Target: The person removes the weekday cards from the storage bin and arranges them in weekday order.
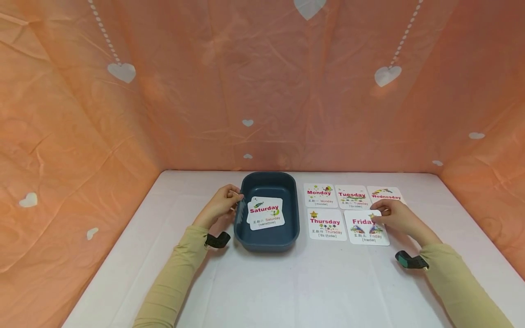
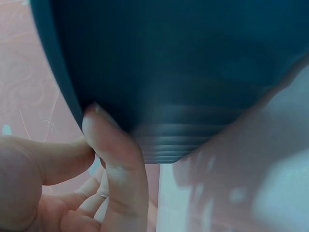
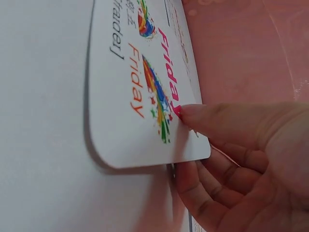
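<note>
My left hand [image 1: 219, 207] pinches the left rim of a dark blue rectangular plastic basin [image 1: 267, 247] between thumb and index finger, close up in the left wrist view. Inside lies a Saturday card [image 1: 265, 222], overlapping another card whose word is hidden. On the right, my right hand [image 1: 399, 221] pinches the Friday card [image 1: 365, 233] by its right edge. In the right wrist view the thumb presses on the card's printed face, with fingers under the edge. The Friday card lies at or just above the tabletop, right of the Thursday card [image 1: 326, 231].
Behind these, a row holds a Monday card [image 1: 320, 200], a Tuesday card [image 1: 352, 203] and a Wednesday card [image 1: 386, 192], the last partly covered by my right hand. A white cloth covers the table [image 1: 266, 287]. Orange drapes [image 1: 279, 100] with white hearts enclose the back and sides.
</note>
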A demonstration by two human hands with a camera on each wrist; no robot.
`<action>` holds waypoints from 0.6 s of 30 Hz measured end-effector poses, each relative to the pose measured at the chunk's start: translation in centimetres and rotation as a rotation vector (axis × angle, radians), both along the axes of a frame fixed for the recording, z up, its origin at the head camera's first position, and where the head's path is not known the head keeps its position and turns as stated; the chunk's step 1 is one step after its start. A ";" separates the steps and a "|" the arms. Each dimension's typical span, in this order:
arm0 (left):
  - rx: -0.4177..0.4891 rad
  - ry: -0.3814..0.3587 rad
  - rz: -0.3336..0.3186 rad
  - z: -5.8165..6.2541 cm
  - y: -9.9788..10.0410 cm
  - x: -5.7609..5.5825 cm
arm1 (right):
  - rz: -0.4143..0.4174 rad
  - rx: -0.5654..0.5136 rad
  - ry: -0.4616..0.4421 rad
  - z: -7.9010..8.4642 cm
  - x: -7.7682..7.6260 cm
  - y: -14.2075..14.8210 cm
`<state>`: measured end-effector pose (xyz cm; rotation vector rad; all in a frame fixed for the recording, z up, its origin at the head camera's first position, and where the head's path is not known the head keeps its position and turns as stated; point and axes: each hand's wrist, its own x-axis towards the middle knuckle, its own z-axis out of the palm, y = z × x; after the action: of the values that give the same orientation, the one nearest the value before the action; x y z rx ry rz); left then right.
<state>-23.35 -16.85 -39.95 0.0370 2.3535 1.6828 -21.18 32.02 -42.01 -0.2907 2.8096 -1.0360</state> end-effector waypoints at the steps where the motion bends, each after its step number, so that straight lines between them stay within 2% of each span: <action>1: 0.001 0.002 -0.001 0.0 0.0 0.0 | -0.002 0.003 -0.002 0.0 0.0 0.0; 18: -0.022 0.036 0.014 -0.1 -0.1 0.0 | -0.038 0.031 0.015 0.2 0.5 -0.7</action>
<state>-23.39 -16.90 -40.08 0.0477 2.4035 1.6757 -20.67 31.37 -41.78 -0.2432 2.8520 -1.0017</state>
